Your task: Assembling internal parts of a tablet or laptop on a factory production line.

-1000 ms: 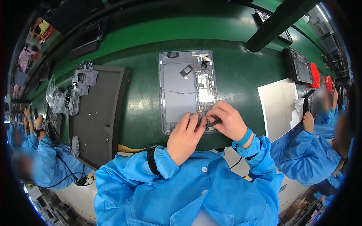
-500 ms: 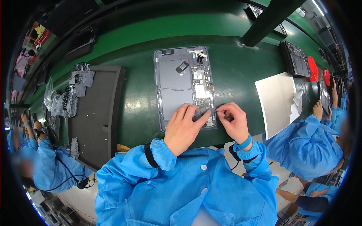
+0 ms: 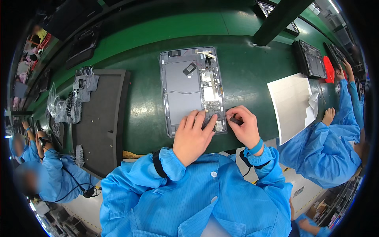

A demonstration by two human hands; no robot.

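Open laptop chassis (image 3: 185,85) is lying on green bench (image 3: 244,59); left hand (image 3: 193,136) is pressing fingers spread on its near edge; right hand (image 3: 245,127) is pinching small dark tool (image 3: 235,120).

Bright overhead light, perhaps slight glare; fisheye-bent, dark rim.

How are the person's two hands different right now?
The left hand lies flat, fingers spread on the near end of the opened laptop base; the right hand is curled around a small dark tool at the base's near right corner. The right wrist wears a blue band; the left forearm has a black strap. Both are bare and come out of blue sleeves.
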